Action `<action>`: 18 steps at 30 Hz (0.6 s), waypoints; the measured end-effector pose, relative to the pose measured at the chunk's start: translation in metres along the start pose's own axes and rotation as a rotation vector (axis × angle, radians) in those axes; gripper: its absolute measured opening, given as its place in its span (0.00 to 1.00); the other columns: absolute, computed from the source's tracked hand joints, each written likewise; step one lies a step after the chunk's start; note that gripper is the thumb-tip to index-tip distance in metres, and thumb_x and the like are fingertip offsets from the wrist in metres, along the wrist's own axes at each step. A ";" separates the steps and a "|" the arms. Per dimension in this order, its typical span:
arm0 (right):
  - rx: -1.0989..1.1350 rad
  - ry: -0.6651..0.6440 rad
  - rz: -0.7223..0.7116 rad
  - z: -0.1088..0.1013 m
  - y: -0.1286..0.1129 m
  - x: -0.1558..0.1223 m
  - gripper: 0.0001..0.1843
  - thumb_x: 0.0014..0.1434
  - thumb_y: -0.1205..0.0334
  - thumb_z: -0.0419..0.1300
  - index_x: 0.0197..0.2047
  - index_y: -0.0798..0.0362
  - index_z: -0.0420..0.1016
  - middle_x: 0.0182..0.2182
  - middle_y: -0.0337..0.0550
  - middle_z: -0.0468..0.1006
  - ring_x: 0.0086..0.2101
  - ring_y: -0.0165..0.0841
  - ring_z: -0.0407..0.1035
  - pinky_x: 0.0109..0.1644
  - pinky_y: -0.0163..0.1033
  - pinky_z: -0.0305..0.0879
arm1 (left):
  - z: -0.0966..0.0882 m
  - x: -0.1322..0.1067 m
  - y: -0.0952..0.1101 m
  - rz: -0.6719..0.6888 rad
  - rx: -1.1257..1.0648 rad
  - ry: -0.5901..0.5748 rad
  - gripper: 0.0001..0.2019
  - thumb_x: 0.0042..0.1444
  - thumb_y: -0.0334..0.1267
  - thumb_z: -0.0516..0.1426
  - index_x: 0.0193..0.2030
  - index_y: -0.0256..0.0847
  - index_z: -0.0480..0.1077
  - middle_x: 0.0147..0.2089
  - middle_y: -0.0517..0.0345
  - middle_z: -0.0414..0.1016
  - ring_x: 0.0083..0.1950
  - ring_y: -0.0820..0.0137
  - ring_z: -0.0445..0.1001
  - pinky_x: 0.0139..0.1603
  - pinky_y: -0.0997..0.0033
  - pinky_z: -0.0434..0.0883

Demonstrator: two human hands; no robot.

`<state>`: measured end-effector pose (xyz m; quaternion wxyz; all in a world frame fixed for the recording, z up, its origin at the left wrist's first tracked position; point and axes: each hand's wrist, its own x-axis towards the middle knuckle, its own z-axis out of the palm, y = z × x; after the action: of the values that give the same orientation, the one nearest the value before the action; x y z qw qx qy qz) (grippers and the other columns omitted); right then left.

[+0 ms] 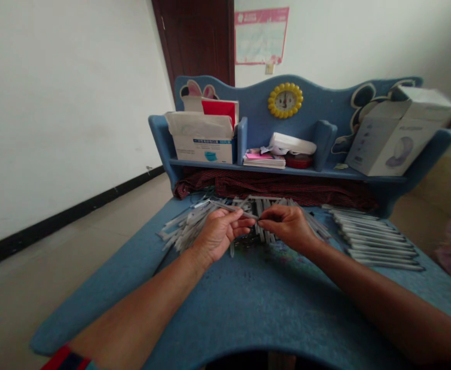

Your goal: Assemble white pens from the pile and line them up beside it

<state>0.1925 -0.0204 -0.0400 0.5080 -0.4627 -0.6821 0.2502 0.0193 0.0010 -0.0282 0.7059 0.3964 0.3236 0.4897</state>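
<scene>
My left hand (218,232) is closed round a grey pen barrel (225,207) that sticks out up and to the left of the fingers. My right hand (287,225) pinches a small dark part at the barrel's tip, where the two hands meet over the middle of the blue desk (229,303). Under and behind the hands lies a loose heap of grey pen barrels (189,226) and dark parts. To the right, several finished grey pens (375,237) lie in a neat row.
A blue shelf (287,169) at the desk's back carries a mask box (204,139), notebooks, a white box (397,133) and a yellow clock (285,100). A checked red cloth (271,187) lies under the shelf. White wall and floor on the left, dark door behind.
</scene>
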 end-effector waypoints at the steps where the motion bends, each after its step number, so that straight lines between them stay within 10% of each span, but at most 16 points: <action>1: -0.009 0.000 -0.012 0.000 0.000 -0.001 0.04 0.48 0.62 0.64 0.26 0.53 0.75 0.22 0.36 0.75 0.24 0.27 0.66 0.28 0.33 0.59 | 0.000 0.000 0.000 0.000 0.000 -0.001 0.03 0.56 0.24 0.55 0.33 0.32 0.66 0.28 0.48 0.78 0.30 0.66 0.79 0.25 0.76 0.75; 18: -0.118 0.008 -0.077 0.001 -0.002 -0.004 0.04 0.52 0.61 0.61 0.28 0.52 0.76 0.25 0.38 0.76 0.27 0.29 0.69 0.31 0.34 0.63 | -0.002 0.001 -0.001 -0.013 0.004 -0.007 0.02 0.55 0.24 0.56 0.32 0.32 0.67 0.28 0.49 0.77 0.28 0.66 0.79 0.24 0.75 0.75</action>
<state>0.1913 -0.0249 -0.0410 0.4919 -0.4659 -0.7110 0.1881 0.0184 0.0019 -0.0296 0.7095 0.3974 0.3249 0.4829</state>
